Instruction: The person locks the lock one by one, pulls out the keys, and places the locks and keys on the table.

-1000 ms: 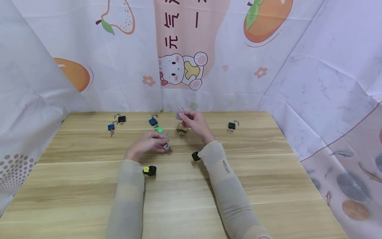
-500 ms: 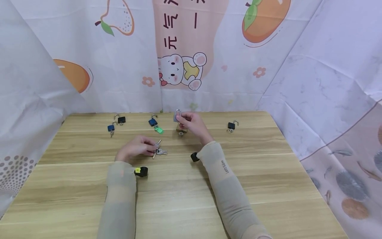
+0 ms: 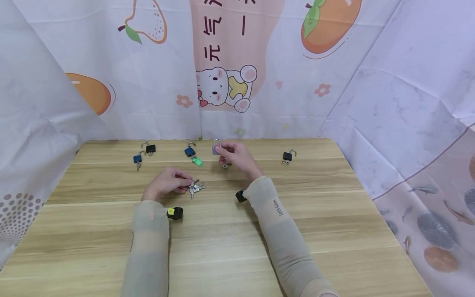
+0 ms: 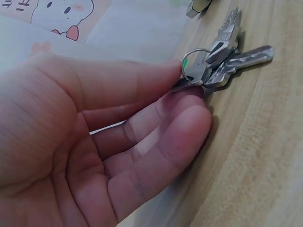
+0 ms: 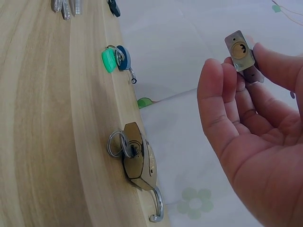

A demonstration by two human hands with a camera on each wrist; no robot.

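My left hand (image 3: 184, 185) pinches a bunch of silver keys (image 3: 196, 187) by the ring end, and the keys lie on the wooden table (image 3: 230, 243). In the left wrist view the keys (image 4: 225, 56) fan out beyond my fingertips (image 4: 189, 113). Lifted above the table's far part, my right hand (image 3: 222, 151) holds a small silver padlock (image 3: 216, 147) with its shackle up. The right wrist view shows this padlock (image 5: 240, 49) pinched between thumb and fingertips, keyhole facing the camera. A brass padlock (image 5: 138, 163) with a key in it lies below that hand.
A blue padlock (image 3: 190, 151) with a green tag (image 3: 198, 161) lies left of my right hand. Far left lie a blue padlock (image 3: 137, 158) and a black padlock (image 3: 151, 148), far right another black padlock (image 3: 288, 156). Printed curtains (image 3: 230, 82) enclose the table.
My left hand drew back to the left with the keys and lowered them onto the table. My right hand shifted slightly left with the silver padlock.
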